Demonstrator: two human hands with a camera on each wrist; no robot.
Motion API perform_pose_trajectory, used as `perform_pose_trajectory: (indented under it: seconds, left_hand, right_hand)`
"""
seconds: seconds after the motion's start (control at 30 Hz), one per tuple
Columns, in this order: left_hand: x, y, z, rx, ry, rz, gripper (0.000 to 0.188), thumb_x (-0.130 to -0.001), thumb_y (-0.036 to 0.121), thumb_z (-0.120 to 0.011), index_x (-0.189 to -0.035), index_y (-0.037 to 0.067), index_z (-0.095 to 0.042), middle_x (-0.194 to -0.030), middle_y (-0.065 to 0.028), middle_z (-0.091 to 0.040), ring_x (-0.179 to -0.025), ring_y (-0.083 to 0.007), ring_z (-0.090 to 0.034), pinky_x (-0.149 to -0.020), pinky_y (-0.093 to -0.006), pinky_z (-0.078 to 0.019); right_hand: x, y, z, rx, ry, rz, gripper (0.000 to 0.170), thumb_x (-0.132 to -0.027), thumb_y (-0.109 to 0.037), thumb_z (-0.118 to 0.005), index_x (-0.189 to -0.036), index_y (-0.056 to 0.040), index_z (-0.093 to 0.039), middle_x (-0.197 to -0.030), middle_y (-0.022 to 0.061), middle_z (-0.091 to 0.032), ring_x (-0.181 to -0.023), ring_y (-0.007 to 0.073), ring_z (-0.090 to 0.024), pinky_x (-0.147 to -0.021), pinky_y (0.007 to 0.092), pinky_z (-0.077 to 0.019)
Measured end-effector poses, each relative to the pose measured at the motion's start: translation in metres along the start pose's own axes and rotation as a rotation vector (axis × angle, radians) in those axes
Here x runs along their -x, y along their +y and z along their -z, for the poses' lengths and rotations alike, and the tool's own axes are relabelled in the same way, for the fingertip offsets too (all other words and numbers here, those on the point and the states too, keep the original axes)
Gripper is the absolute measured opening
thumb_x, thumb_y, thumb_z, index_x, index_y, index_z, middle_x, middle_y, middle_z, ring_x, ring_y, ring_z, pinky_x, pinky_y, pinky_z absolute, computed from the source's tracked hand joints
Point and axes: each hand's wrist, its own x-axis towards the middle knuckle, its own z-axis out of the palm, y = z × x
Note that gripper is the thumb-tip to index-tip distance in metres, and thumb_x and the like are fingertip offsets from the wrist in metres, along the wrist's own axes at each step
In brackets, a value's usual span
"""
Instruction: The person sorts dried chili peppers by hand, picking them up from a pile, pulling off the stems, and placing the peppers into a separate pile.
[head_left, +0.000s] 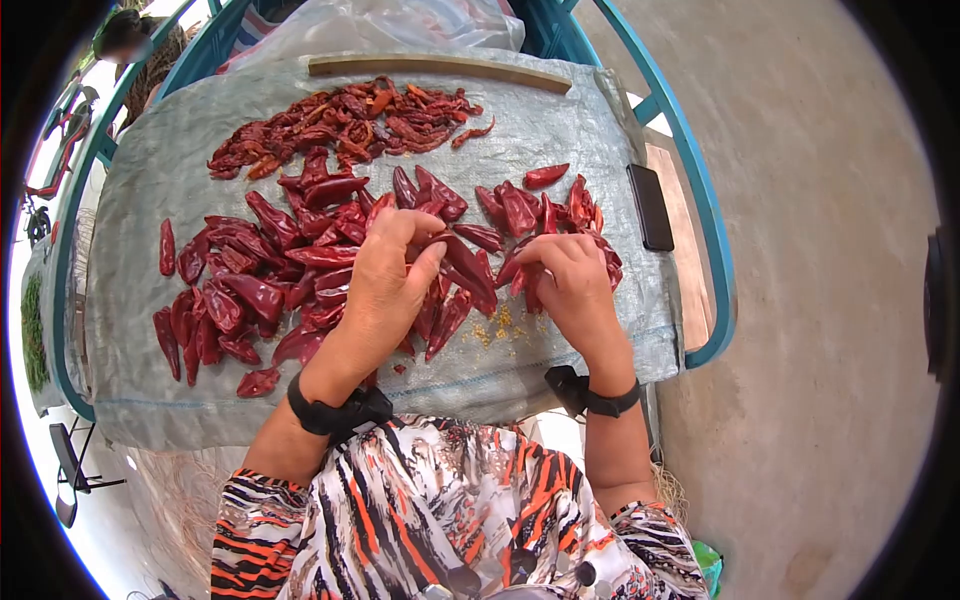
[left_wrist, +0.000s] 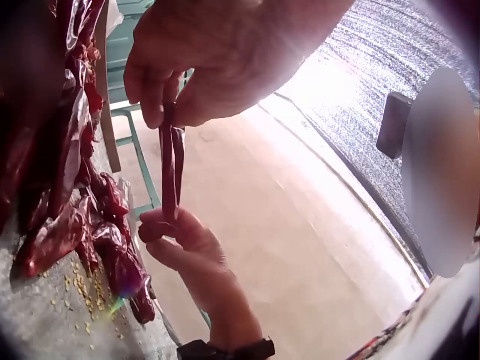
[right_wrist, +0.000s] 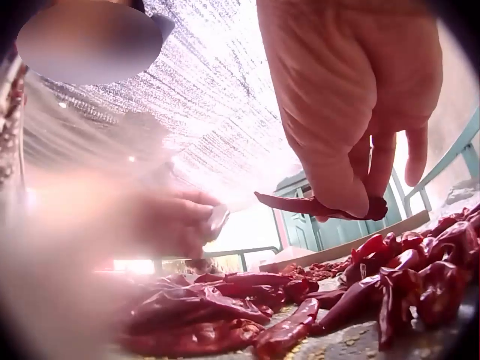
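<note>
My left hand [head_left: 385,270] pinches a dark red dried chili pepper [left_wrist: 171,169] between thumb and fingers. That pepper points toward my right hand and overlaps it in the left wrist view. My right hand [head_left: 575,285] pinches another dried chili pepper [right_wrist: 322,206], its narrow tip toward my left hand. Both hands are over the near side of a spread of whole glossy red peppers [head_left: 250,295]. A smaller group of peppers [head_left: 515,208] lies beyond my right hand. Yellow seeds [head_left: 495,330] are scattered on the sheet between my wrists.
Shrivelled darker chili peppers [head_left: 350,120] form a pile at the back, before a wooden strip [head_left: 440,68]. Everything lies on a grey-green woven sheet [head_left: 130,370] within teal rails [head_left: 710,230]. A black phone [head_left: 650,207] rests at the right edge.
</note>
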Motion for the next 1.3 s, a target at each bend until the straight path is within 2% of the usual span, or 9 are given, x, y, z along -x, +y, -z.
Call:
perform_pose_trajectory:
  seconds: [0.03,0.13,0.23,0.33,0.47,0.7,0.93,1.2,1.3]
  left_hand:
    - [0.000,0.001,0.000,0.030,-0.005,0.015,0.022,-0.091,-0.002,-0.070,-0.112,0.001,-0.063,-0.104,-0.0130,-0.058,-0.087,-0.0252,-0.065,-0.077,-0.0342,-0.0537]
    - [0.000,-0.002,-0.008,-0.019,0.013,0.001,0.023,-0.091,-0.003,-0.069,-0.112,0.001,-0.062,-0.104,-0.0144,-0.059,-0.090,-0.0284,-0.065,-0.076,-0.0363,-0.0532]
    - [0.002,-0.007,-0.016,-0.041,-0.004,-0.061,0.024,-0.090,-0.003,-0.069,-0.112,0.001,-0.062,-0.103,-0.0164,-0.060,-0.092,-0.0327,-0.064,-0.077,-0.0391,-0.0527]
    - [0.005,-0.007,-0.026,-0.087,-0.111,-0.148,0.022,-0.095,-0.002,-0.067,-0.116,0.000,-0.063,-0.109,-0.0120,-0.061,-0.088,-0.0199,-0.070,-0.074,-0.0328,-0.0569]
    - [0.011,-0.006,-0.051,0.219,-0.203,-0.130,0.023,-0.095,-0.003,-0.067,-0.118,0.001,-0.064,-0.108,-0.0147,-0.062,-0.095,-0.0252,-0.070,-0.078,-0.0335,-0.0570]
    - [0.022,-0.023,-0.060,-0.699,-0.347,-0.448,0.020,-0.082,0.012,-0.071,-0.102,0.017,-0.075,-0.104,-0.0073,-0.066,-0.107,-0.0259,-0.059,-0.113,-0.0515,-0.0332]
    - [0.017,-0.024,-0.060,-0.747,-0.307,-0.510,0.012,-0.080,0.017,-0.076,-0.091,0.017,-0.072,-0.092,-0.0056,-0.062,-0.104,-0.0262,-0.059,-0.113,-0.0544,-0.0329]
    - [0.017,-0.006,-0.029,-0.436,-0.381,-0.434,0.020,-0.078,0.013,-0.079,-0.095,0.018,-0.069,-0.088,-0.0018,-0.063,-0.101,-0.0249,-0.058,-0.104,-0.0487,-0.0350]
    - [0.021,-0.021,-0.037,-0.456,-0.426,-0.439,0.023,-0.078,0.007,-0.075,-0.098,0.018,-0.069,-0.094,-0.0005,-0.065,-0.104,-0.0258,-0.058,-0.104,-0.0487,-0.0354]
  right_hand:
    - [0.003,0.000,-0.004,0.027,-0.002,0.043,0.027,-0.076,0.007,-0.064,-0.094,-0.0109,-0.073,-0.109,0.0047,-0.072,-0.107,0.0287,-0.063,-0.099,0.0414,-0.0472]
    - [0.015,0.006,-0.014,0.047,0.030,0.065,0.026,-0.077,0.006,-0.064,-0.094,-0.0112,-0.073,-0.111,0.0043,-0.072,-0.110,0.0289,-0.063,-0.099,0.0415,-0.0480]
    - [0.019,-0.001,-0.007,-0.162,0.128,-0.109,0.021,-0.087,-0.002,-0.068,-0.106,-0.0088,-0.072,-0.113,0.0070,-0.072,-0.107,0.0309,-0.064,-0.097,0.0436,-0.0467]
    - [0.024,-0.023,-0.002,-0.298,0.125,-0.209,0.031,-0.091,-0.009,-0.073,-0.121,-0.0066,-0.069,-0.111,0.0117,-0.071,-0.104,0.0322,-0.064,-0.096,0.0427,-0.0463]
    - [0.032,-0.021,-0.008,-0.240,0.112,-0.262,0.034,-0.090,-0.011,-0.073,-0.124,-0.0078,-0.068,-0.107,0.0106,-0.072,-0.097,0.0313,-0.064,-0.095,0.0425,-0.0456]
    - [0.041,0.004,0.001,0.012,0.200,-0.459,0.031,-0.089,-0.011,-0.073,-0.119,-0.0100,-0.070,-0.122,0.0101,-0.067,-0.114,0.0319,-0.059,-0.106,0.0474,-0.0387]
    - [-0.003,-0.015,-0.017,0.182,0.177,-0.027,0.032,-0.081,-0.009,-0.075,-0.112,-0.0145,-0.073,-0.127,0.0072,-0.064,-0.126,0.0321,-0.053,-0.109,0.0500,-0.0369]
    - [-0.031,0.006,-0.063,0.313,-0.024,0.019,0.025,-0.077,-0.019,-0.075,-0.099,-0.0080,-0.073,-0.141,0.0138,-0.058,-0.141,0.0392,-0.043,-0.114,0.0575,-0.0315]
    - [-0.033,0.012,-0.066,0.289,0.051,0.049,0.021,-0.077,-0.016,-0.075,-0.096,-0.0080,-0.073,-0.140,0.0135,-0.059,-0.140,0.0392,-0.043,-0.114,0.0581,-0.0319]
